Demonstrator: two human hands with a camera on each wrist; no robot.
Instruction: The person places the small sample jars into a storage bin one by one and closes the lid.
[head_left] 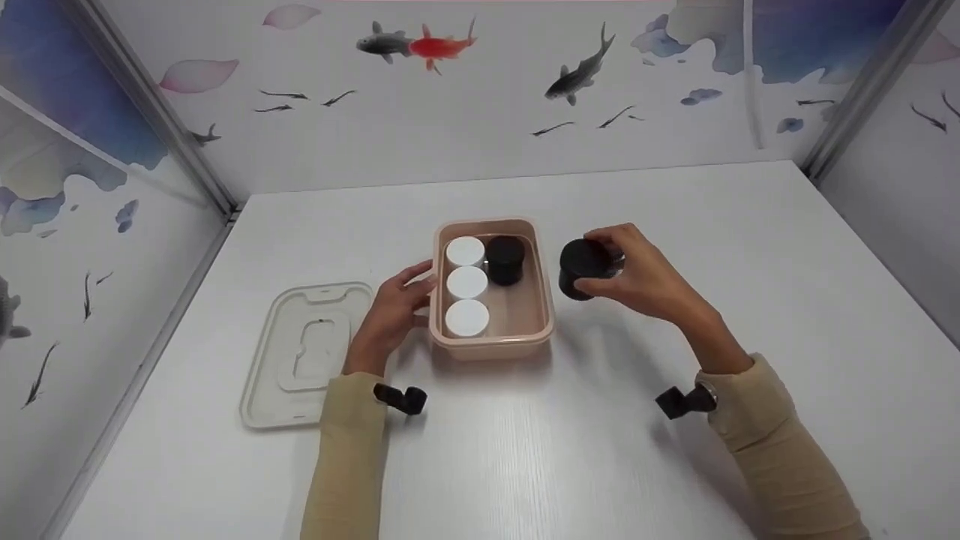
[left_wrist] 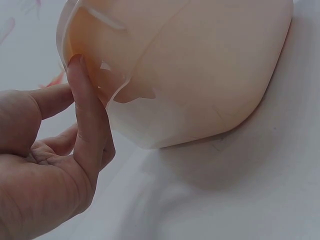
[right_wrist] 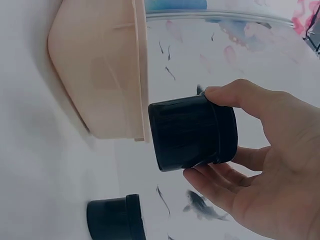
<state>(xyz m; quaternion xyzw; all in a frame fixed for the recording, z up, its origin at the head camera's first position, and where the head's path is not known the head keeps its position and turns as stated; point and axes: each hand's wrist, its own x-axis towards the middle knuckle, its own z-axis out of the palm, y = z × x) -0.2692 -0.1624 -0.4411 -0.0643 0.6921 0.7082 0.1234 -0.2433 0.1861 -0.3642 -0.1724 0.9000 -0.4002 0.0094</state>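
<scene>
My right hand (head_left: 637, 274) holds a black lidded jar (right_wrist: 192, 132) by its lid end, thumb on one side and fingers on the other. The jar is off the table, just right of a pale pink plastic tub (head_left: 491, 351). My left hand (head_left: 394, 307) is at the tub's left side, its fingertips (left_wrist: 77, 67) against the wall under the rim. Inside the tub, three white-topped jars (head_left: 466, 283) line the left side, and one black jar (head_left: 505, 259) stands at the back right. Another black jar (right_wrist: 114, 219) stands on the table in the right wrist view.
A translucent lid (head_left: 262, 360) lies flat on the table left of the tub, partly under my left forearm. The white table (head_left: 480, 465) meets walls printed with fish (head_left: 581, 75) at the back and sides.
</scene>
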